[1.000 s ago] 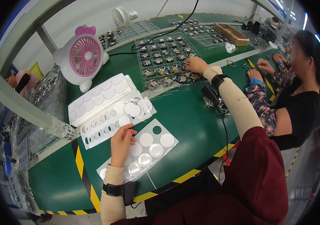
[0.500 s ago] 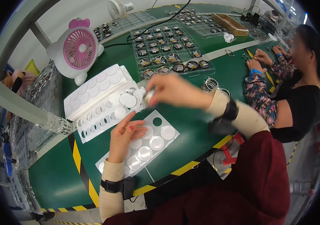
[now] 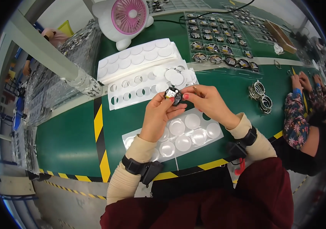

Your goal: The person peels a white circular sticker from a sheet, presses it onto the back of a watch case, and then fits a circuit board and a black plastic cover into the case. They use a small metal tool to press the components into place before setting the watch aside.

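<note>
Above the white sheet of round clear stickers (image 3: 178, 135), left hand (image 3: 159, 116) and right hand (image 3: 205, 100) pinch a small round black watch case (image 3: 173, 94) between their fingertips, holding it over that sheet's far edge.

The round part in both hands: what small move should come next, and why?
Probably lower the round part toward the sticker sheet. Left hand and right hand pinch it just above that sheet, whose clear discs lie directly below.
</note>
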Tool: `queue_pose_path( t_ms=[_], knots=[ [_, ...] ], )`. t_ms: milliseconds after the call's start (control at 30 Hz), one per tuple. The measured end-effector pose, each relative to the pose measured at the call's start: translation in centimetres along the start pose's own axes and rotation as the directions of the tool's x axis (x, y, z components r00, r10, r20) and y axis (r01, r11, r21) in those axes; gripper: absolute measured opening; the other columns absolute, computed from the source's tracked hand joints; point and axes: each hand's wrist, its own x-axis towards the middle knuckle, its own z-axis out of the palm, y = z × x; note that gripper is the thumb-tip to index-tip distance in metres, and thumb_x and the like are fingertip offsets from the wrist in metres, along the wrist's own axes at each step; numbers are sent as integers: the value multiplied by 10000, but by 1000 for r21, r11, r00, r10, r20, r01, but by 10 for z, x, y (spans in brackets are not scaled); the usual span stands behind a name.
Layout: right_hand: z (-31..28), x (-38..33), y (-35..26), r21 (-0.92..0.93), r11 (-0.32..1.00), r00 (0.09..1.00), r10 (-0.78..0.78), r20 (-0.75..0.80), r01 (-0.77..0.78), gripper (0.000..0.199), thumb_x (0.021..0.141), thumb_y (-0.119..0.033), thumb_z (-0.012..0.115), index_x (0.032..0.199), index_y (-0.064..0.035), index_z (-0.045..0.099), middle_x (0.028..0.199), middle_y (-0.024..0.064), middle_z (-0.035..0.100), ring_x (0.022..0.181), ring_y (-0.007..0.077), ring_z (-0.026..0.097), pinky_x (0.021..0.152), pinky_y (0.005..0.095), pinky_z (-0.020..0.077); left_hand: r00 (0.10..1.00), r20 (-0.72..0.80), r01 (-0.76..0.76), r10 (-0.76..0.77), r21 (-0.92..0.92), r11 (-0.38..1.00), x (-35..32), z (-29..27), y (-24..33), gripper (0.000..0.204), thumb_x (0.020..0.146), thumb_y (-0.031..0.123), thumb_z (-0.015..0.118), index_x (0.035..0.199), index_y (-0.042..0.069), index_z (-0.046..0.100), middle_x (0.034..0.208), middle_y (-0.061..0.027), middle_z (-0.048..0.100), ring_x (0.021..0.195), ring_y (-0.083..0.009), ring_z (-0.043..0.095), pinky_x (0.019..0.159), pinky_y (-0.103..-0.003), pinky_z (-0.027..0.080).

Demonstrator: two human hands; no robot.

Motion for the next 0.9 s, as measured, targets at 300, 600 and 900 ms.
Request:
queue_pose_path(
  t_ms=[300,600,900],
  knots=[
    [-6,-3,5,166,976,990,132,54,-139,200,857,-85,520,1002,26,601,568,-15,499,459,27,400,406,175,306,997,-73,-4,17,166,986,-4,14,2,258,852,55,479,1089,-23,416,955,-142,589,825,-226,623,738,-289,523],
    [-6,-5,6,191,970,987,138,87,-152,192,843,-87,544,997,12,602,567,-15,498,459,27,401,406,180,306,997,-62,-37,49,182,983,-7,21,3,282,853,-6,448,1131,-35,414,932,-154,599,818,-233,629,738,-288,526],
    [-10,-5,5,262,950,984,154,84,-171,167,831,-88,560,949,23,604,557,-22,484,468,28,403,421,177,309,986,54,-165,155,319,933,-4,15,-4,310,858,-9,458,1164,-35,411,914,-116,606,825,-209,624,762,-296,527]
  ],
)
